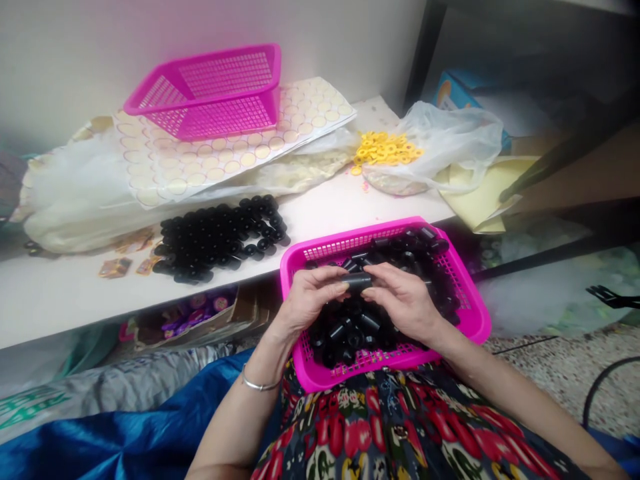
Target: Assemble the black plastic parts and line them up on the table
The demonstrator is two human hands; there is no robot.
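A pink plastic basket rests on my lap, filled with several small black cylinders. Above it my left hand and my right hand meet around one black cylinder, each gripping an end with the fingertips. A thin silver bangle circles my left wrist.
On the low white shelf lie a cluster of upright black caps, sheets of round white stickers, a second pink basket tilted on them, and yellow rings on a clear bag. Cardboard and bags sit to the right.
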